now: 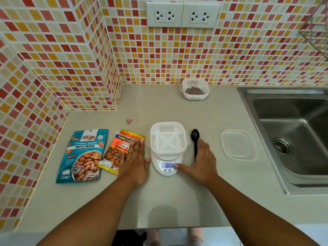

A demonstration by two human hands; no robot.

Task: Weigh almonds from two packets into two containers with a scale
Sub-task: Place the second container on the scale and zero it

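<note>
Both hands are laid flat: left hand (135,160) on the salted almonds packet (118,151), right thumb (181,166) pressed on the digital scale (166,165).

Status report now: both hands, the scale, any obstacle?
Left hand flat, partly over the orange almond packet. Right hand open, thumb on the scale button. White strainer container on the scale, empty. Nothing in the way.

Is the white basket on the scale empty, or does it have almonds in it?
Empty. The white basket on the scale shows only its bare slotted bottom, with no almonds inside.
</note>
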